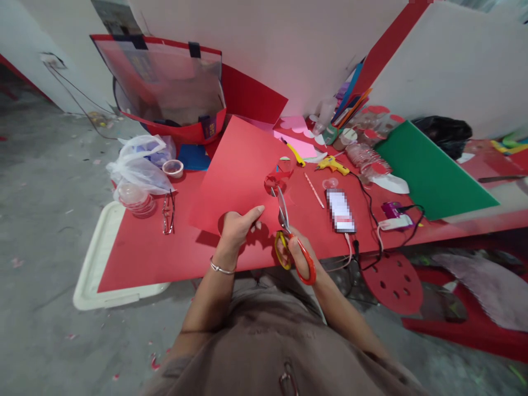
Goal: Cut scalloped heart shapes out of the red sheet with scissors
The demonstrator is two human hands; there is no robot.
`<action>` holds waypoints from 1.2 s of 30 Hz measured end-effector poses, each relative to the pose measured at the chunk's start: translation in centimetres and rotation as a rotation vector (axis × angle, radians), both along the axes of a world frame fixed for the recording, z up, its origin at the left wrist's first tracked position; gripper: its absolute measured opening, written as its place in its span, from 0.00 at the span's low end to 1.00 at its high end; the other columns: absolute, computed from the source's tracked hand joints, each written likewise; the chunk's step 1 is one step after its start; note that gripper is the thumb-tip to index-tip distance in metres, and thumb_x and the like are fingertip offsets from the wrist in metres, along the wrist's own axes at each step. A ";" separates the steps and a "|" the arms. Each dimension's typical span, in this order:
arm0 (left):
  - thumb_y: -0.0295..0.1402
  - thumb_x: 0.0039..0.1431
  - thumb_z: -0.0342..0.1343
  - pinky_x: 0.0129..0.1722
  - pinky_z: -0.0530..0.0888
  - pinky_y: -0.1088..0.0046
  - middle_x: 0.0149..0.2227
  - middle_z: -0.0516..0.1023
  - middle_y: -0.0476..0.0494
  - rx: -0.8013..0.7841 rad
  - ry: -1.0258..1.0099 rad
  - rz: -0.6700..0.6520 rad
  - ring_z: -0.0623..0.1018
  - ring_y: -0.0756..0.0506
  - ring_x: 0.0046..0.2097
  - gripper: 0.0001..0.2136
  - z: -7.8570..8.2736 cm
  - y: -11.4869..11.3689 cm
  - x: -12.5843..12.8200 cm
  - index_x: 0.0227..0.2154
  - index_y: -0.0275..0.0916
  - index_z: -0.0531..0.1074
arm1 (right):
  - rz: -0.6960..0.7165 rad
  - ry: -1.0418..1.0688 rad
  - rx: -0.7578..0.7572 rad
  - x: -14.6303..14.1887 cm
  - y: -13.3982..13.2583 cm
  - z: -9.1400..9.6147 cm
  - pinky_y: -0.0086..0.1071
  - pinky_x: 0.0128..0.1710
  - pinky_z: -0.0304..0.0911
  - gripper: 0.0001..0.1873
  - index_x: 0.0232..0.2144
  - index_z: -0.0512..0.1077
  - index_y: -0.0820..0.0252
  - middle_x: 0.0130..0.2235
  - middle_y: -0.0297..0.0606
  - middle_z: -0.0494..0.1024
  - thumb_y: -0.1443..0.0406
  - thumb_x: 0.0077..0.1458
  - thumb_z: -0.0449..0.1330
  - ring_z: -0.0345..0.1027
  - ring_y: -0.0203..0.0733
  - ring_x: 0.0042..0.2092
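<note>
My left hand (238, 226) pinches the near edge of a large red paper sheet (239, 170) and holds it tilted above the red table (140, 258). My right hand (297, 254) grips scissors (289, 231) with red and yellow handles. Their blades point away from me into the sheet's right edge, where a curled red strip (275, 179) hangs loose.
Beside the scissors lie a phone (340, 210) with a cable, a yellow glue gun (332, 164) and a pencil (314, 190). Glasses (168, 212), plastic bags (138, 162) and a small cup (173, 168) sit left. A green board (433, 170) lies right, a red bag (165, 88) behind.
</note>
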State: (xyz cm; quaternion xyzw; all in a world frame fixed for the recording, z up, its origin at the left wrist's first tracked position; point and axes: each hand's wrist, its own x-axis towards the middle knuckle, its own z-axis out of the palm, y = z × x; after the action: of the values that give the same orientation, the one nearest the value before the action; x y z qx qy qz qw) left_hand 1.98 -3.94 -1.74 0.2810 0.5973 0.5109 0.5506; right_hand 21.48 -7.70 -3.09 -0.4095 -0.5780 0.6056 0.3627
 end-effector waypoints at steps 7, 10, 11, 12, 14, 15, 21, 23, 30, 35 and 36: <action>0.49 0.48 0.71 0.20 0.62 0.74 0.14 0.71 0.44 -0.003 -0.020 0.006 0.66 0.53 0.18 0.24 -0.6 0.0 0.0 0.10 0.38 0.71 | 0.041 0.003 0.026 0.0 0.1 0.6 0.31 0.20 0.56 0.33 0.34 0.65 0.56 0.23 0.28 0.64 0.34 0.65 0.51 0.57 0.34 0.21; 0.50 0.48 0.71 0.19 0.61 0.74 0.13 0.69 0.45 -0.007 -0.024 0.005 0.66 0.53 0.18 0.24 -1.0 0.1 -0.1 0.11 0.38 0.71 | 0.037 -0.005 0.017 0.2 0.2 0.6 0.31 0.21 0.57 0.32 0.34 0.66 0.55 0.24 0.29 0.64 0.34 0.65 0.52 0.58 0.35 0.21; 0.50 0.48 0.71 0.19 0.60 0.74 0.13 0.69 0.45 -0.009 -0.025 0.004 0.66 0.52 0.17 0.24 -1.1 0.1 -0.1 0.11 0.38 0.71 | 0.037 -0.011 0.012 0.3 0.2 0.6 0.31 0.21 0.57 0.32 0.35 0.66 0.55 0.24 0.29 0.64 0.34 0.65 0.52 0.58 0.35 0.21; 0.50 0.48 0.71 0.19 0.60 0.73 0.13 0.69 0.45 -0.011 -0.026 0.003 0.66 0.52 0.17 0.24 -1.2 0.1 -0.1 0.11 0.38 0.71 | 0.037 -0.019 0.007 0.5 0.2 0.5 0.32 0.21 0.57 0.32 0.36 0.67 0.55 0.24 0.29 0.64 0.34 0.65 0.52 0.58 0.35 0.21; 0.50 0.48 0.71 0.19 0.61 0.73 0.13 0.69 0.45 -0.011 -0.025 0.000 0.66 0.52 0.17 0.24 -1.2 0.1 -0.2 0.11 0.38 0.71 | 0.047 -0.038 0.000 0.8 0.3 0.4 0.32 0.21 0.57 0.32 0.37 0.67 0.55 0.25 0.29 0.65 0.33 0.64 0.52 0.58 0.36 0.21; 0.50 0.48 0.71 0.19 0.61 0.73 0.14 0.69 0.45 -0.010 -0.024 -0.002 0.65 0.52 0.17 0.24 -1.2 0.1 -0.2 0.11 0.38 0.71 | 0.054 -0.046 -0.003 0.9 0.3 0.4 0.32 0.21 0.57 0.32 0.38 0.68 0.55 0.25 0.29 0.65 0.33 0.64 0.52 0.58 0.36 0.22; 0.50 0.48 0.71 0.19 0.60 0.74 0.14 0.70 0.44 -0.017 -0.019 -0.023 0.65 0.54 0.18 0.25 -0.7 0.1 -0.1 0.11 0.37 0.72 | 0.056 -0.025 -0.064 1.6 0.5 0.2 0.33 0.19 0.55 0.33 0.42 0.69 0.56 0.27 0.31 0.65 0.33 0.62 0.54 0.57 0.36 0.22; 0.50 0.48 0.71 0.19 0.60 0.74 0.14 0.71 0.43 -0.027 -0.014 -0.023 0.64 0.54 0.18 0.25 -0.5 0.1 0.1 0.10 0.37 0.72 | 0.056 -0.020 -0.080 1.8 0.5 0.2 0.33 0.19 0.55 0.33 0.43 0.70 0.55 0.27 0.31 0.65 0.33 0.62 0.55 0.56 0.36 0.22; 0.49 0.47 0.71 0.19 0.59 0.74 0.14 0.70 0.44 -0.027 -0.007 -0.010 0.65 0.53 0.18 0.25 -0.5 0.0 0.2 0.10 0.39 0.69 | 0.068 -0.011 -0.079 2.2 0.7 -0.1 0.32 0.19 0.56 0.31 0.43 0.71 0.54 0.27 0.30 0.65 0.34 0.64 0.55 0.56 0.36 0.22; 0.50 0.47 0.72 0.19 0.59 0.74 0.13 0.69 0.45 -0.021 0.004 -0.010 0.65 0.53 0.18 0.26 -1.1 0.0 0.0 0.10 0.39 0.68 | 0.080 -0.014 -0.116 2.7 0.9 0.1 0.31 0.19 0.54 0.35 0.52 0.72 0.56 0.26 0.29 0.65 0.34 0.63 0.56 0.55 0.35 0.22; 0.50 0.47 0.72 0.19 0.59 0.74 0.13 0.69 0.45 -0.021 0.007 -0.013 0.65 0.53 0.18 0.26 -1.2 0.1 0.0 0.10 0.39 0.69 | 0.085 -0.015 -0.118 2.9 0.9 0.1 0.31 0.19 0.53 0.36 0.55 0.71 0.56 0.26 0.29 0.65 0.34 0.63 0.55 0.55 0.35 0.22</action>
State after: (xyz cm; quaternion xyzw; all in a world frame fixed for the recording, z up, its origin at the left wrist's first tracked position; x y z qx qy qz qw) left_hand 1.99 -3.88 -2.96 0.2807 0.6029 0.5000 0.5548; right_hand 24.34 -6.84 -2.97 -0.4100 -0.5607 0.6504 0.3075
